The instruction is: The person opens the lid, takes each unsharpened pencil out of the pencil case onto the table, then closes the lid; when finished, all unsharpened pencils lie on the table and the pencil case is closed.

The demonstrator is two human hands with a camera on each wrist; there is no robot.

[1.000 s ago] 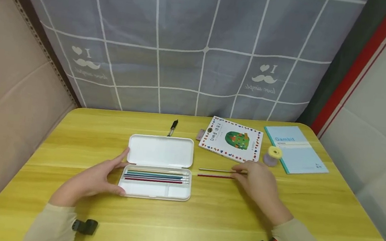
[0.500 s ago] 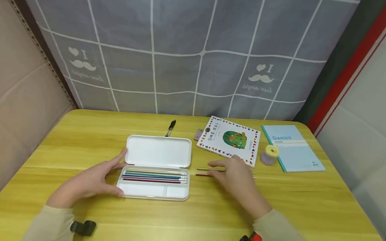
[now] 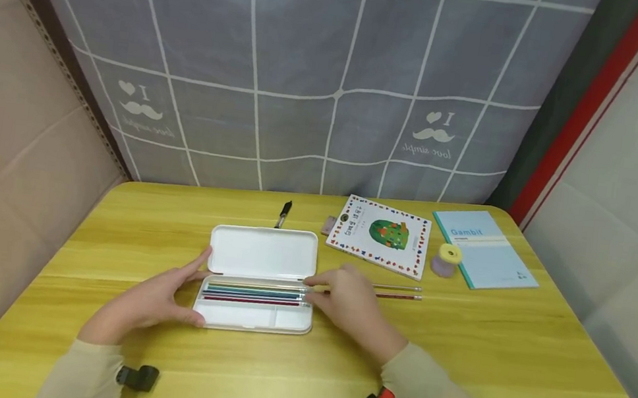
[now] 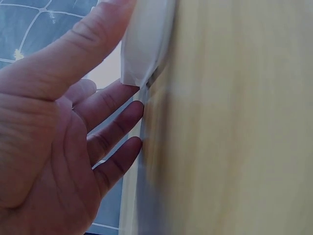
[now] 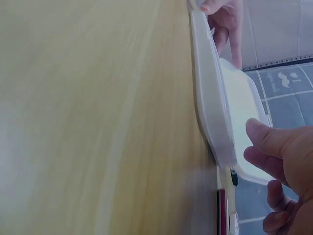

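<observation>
An opened white pencil case (image 3: 245,316) lies on the table in the head view, with several pencils (image 3: 254,292) side by side in its rear compartment. My left hand (image 3: 154,298) holds the case's left end, thumb at the front corner and fingers by the hinge and lid. Over the right end of the case is my right hand (image 3: 350,306), thumb and index fingertips apart at the pencils' ends. In the right wrist view nothing shows between those fingertips (image 5: 257,129). Partly behind the right hand, a red pencil (image 3: 399,296) and a gold-grey pencil (image 3: 398,287) lie on the table.
Behind the case lies a black pen (image 3: 284,213). A white picture book (image 3: 363,231) covers part of a small pinkish block (image 3: 328,225). A yellow-topped spool-like object (image 3: 446,260) stands beside a light-blue notebook (image 3: 488,253). A grey checked cloth hangs behind the table.
My right hand has moved left, from over the two pencils on the table to the right end of the case. The left hand stays at the case.
</observation>
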